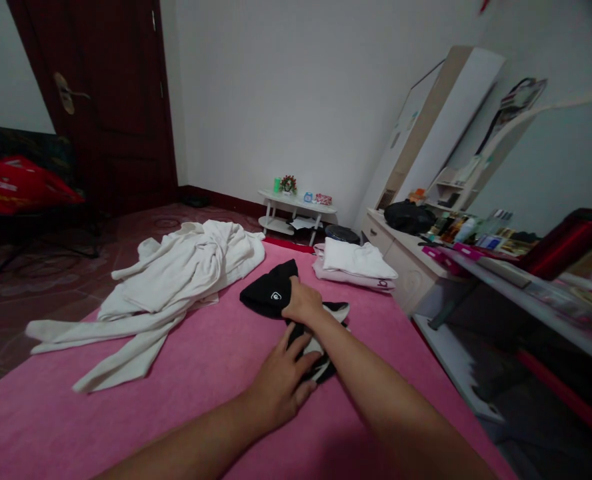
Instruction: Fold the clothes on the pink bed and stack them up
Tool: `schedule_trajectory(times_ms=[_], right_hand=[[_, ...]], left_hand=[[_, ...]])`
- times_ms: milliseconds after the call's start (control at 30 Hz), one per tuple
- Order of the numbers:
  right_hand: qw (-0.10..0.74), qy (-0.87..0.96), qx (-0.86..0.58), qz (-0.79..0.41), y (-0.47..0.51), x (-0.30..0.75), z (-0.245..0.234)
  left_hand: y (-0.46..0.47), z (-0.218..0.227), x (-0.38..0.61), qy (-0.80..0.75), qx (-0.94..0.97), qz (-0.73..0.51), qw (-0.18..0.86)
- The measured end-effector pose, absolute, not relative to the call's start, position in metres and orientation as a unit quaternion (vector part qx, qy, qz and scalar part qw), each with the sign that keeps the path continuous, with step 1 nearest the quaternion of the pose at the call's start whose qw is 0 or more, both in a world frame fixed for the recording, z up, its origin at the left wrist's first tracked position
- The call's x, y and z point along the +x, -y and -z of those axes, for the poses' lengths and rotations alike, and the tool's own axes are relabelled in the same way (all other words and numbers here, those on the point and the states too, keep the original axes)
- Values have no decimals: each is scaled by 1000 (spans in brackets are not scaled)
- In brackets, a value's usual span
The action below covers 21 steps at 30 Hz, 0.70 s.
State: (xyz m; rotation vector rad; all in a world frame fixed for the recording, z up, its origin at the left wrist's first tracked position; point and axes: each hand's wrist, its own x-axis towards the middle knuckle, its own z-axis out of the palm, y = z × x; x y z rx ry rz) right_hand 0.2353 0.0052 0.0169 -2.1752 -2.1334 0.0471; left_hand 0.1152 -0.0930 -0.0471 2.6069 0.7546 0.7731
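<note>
On the pink bed cover [206, 393] lies a bunched black-and-white garment [269, 290], whose exact kind I cannot make out. Its black far part bears a small white logo and is lifted into a peak. My right hand [303, 303] is closed on the edge of that black part. Nearer to me, my left hand [279, 383] rests with spread fingers on the garment's black and light folds. My right forearm crosses in front of some of the cloth and hides it.
A loose white garment [196, 273] with long sleeves sprawls at the left. Folded white clothes [356, 257] lie at the far right of the bed. Beyond stands a small white table [296, 200]; a cluttered dressing table [416, 247] is at the right, a red bag [23, 187] at the left.
</note>
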Motion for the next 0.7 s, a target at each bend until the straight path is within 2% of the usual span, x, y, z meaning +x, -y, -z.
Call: schedule_trajectory(times_ms=[133, 333, 467, 533, 600, 700], right_hand=[[58, 731, -676, 75, 7, 300, -44], [123, 688, -676, 235, -4, 393, -122], [100, 715, -627, 292, -43, 445, -161], [60, 712, -623, 319, -65, 466, -160], [6, 693, -643, 326, -84, 481, -138], [-69, 660, -711, 232, -102, 487, -78]], left_hand=[[92, 50, 117, -220, 910, -299, 186], [90, 57, 127, -213, 907, -300, 206], [89, 59, 128, -227, 908, -276, 221], [87, 60, 128, -236, 907, -271, 219], [84, 62, 129, -242, 906, -271, 215], [78, 65, 132, -242, 913, -253, 208]])
